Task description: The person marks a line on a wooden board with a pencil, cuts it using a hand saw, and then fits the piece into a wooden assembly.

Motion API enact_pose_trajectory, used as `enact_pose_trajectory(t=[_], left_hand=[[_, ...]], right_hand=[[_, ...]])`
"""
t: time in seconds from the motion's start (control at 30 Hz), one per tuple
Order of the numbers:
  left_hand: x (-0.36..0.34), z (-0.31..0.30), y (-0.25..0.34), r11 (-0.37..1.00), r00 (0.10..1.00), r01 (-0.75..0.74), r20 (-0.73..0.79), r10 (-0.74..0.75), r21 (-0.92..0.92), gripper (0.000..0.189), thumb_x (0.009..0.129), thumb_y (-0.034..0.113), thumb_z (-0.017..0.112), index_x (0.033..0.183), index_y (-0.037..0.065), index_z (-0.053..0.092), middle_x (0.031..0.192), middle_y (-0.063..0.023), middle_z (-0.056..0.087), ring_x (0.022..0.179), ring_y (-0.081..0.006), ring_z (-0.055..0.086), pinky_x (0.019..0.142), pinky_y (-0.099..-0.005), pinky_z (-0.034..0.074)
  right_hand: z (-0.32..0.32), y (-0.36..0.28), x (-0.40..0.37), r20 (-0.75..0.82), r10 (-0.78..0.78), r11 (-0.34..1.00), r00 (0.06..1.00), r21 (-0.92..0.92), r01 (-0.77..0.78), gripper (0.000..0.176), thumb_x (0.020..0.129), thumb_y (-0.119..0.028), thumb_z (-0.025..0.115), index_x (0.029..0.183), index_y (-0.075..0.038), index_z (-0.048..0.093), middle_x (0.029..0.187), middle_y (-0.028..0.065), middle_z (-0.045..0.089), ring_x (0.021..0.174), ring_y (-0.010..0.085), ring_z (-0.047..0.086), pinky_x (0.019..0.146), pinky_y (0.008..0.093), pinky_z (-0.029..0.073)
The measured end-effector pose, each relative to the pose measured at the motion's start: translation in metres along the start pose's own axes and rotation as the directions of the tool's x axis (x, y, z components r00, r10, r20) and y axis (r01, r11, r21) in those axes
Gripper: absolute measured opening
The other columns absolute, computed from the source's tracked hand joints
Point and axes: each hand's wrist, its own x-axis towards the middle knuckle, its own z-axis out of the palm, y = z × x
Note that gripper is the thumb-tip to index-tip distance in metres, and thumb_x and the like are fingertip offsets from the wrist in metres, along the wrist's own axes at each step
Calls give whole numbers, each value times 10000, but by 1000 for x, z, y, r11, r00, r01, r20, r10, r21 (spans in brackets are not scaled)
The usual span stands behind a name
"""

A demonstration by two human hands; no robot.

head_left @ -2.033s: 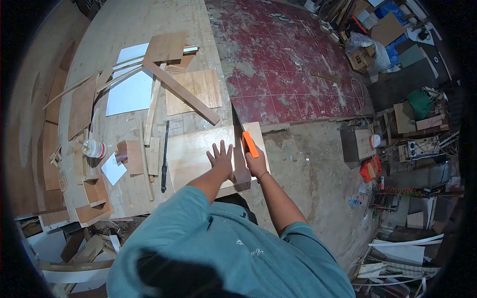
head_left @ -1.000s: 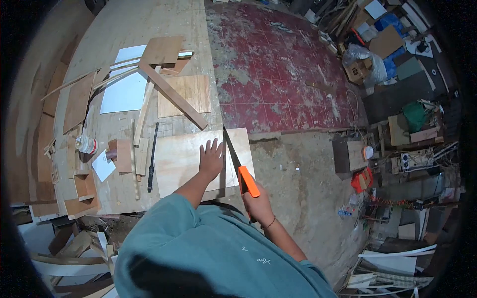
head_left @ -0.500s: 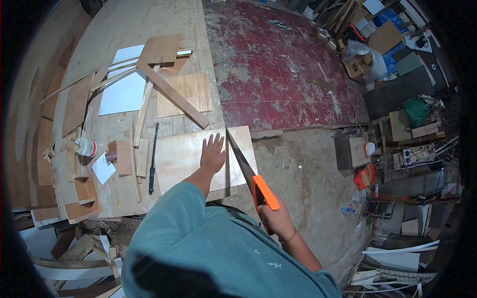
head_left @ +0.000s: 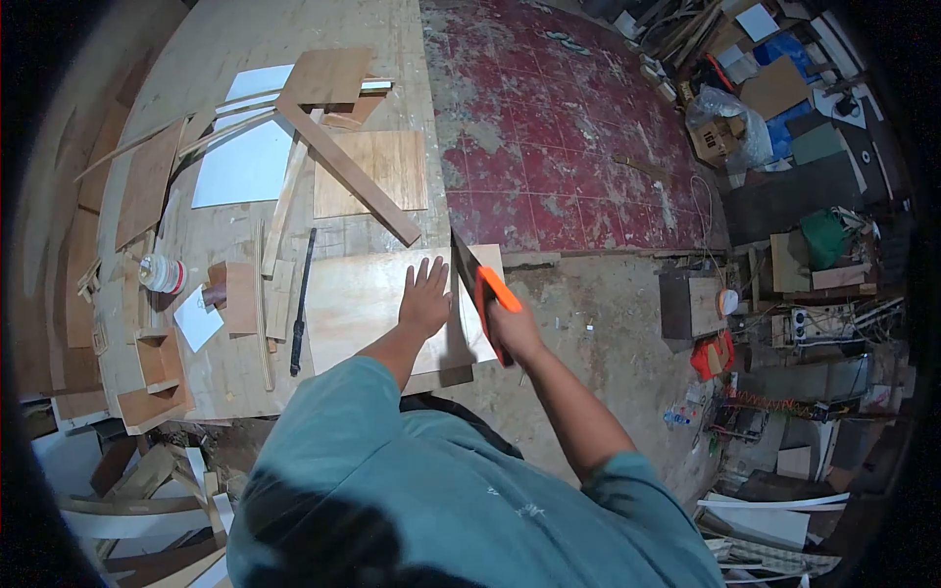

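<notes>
The pale rectangular plywood panel (head_left: 363, 309) lies at the wooden workbench's (head_left: 245, 377) near right corner, its end overhanging so the orange-handled handsaw (head_left: 488, 286), held by the right hand (head_left: 512, 333) with fingers wrapped tight, likely cuts clear, while the left hand (head_left: 426, 304), fingers spread flat, pins it steady.

The right hand (head_left: 517, 331) hides the lower part of the orange saw handle (head_left: 493, 291).
</notes>
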Motion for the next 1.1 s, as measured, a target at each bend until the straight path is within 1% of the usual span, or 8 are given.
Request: enact_pose_trajectory(t=[0.03, 0.27, 0.33, 0.4, 0.5, 0.83, 1.03, 1.1], left_hand=[[2, -2, 0, 1000, 1000, 9, -2, -9, -5, 608, 962, 340, 413, 1485, 72, 257, 1571, -93, 183, 1445, -306, 158, 1171, -503, 68], [7, 19, 2, 996, 998, 61, -27, -59, 68, 671, 881, 272, 486, 1490, 111, 256, 1569, -112, 184, 1448, -322, 138, 1155, -548, 79], [8, 12, 11, 994, 989, 106, -104, -103, 20, 688, 873, 280, 493, 1497, 131, 246, 1571, -120, 169, 1450, -334, 124, 1145, -577, 67], [7, -16, 21, 967, 953, 254, 164, -254, 26, 661, 924, 268, 419, 1526, 208, 154, 1597, -99, 48, 1467, -321, 27, 1129, -613, 15], [17, -16, 18, 942, 906, 333, 288, -310, -34, 678, 933, 290, 409, 1534, 234, 99, 1601, -90, -25, 1466, -334, -46, 1115, -633, -24], [24, -12, 14, 910, 881, 396, 329, -340, -119, 752, 959, 398, 426, 1531, 149, 6, 1588, -116, -117, 1455, -329, -130, 1110, -620, -59], [25, -17, 12, 912, 868, 391, 379, -321, -124, 763, 952, 370, 441, 1531, 168, -12, 1584, -111, -149, 1453, -329, -144, 1101, -633, -68], [30, -10, 6, 912, 857, 395, 402, -323, -109, 787, 938, 366, 467, 1532, 174, -11, 1585, -111, -146, 1455, -330, -135, 1099, -642, -58]], right_hand=[[11, -4, 27, 9, 6, 1000, 1000, 18, -7, 236, 817, -144, 515, 945, 39, 590, 762, 118, 610, 711, 202, 583, 657, 350, 471], [27, 13, 43, 2, 35, 999, 999, -7, -35, 348, 810, -131, 525, 1118, 9, 602, 922, 190, 662, 808, 279, 633, 762, 365, 489], [29, 28, 34, -67, -236, 965, 969, -134, 226, 408, 795, -109, 520, 1187, -9, 576, 969, 196, 658, 850, 294, 635, 785, 365, 491], [31, 27, 25, -43, -217, 968, 975, -136, 209, 465, 782, -85, 512, 1241, -18, 548, 1001, 203, 653, 882, 300, 633, 805, 363, 491], [31, 9, 3, -63, -186, 979, 980, -91, 180, 471, 789, -77, 509, 1254, -17, 544, 979, 192, 649, 879, 282, 631, 804, 356, 488], [-53, -44, -151, 33, 197, 980, 980, 29, -198, 287, 779, -65, 497, 1039, 25, 577, 780, 102, 582, 724, 184, 566, 685, 317, 471], [1, 0, -12, -25, -24, 972, 999, -235, 18, 252, 826, -110, 521, 1021, 28, 600, 802, 125, 617, 739, 190, 575, 676, 339, 469], [32, -9, 48, 23, -21, 999, 1000, -25, 21, 258, 830, -122, 522, 1032, 22, 593, 791, 142, 612, 726, 192, 570, 677, 354, 470]])
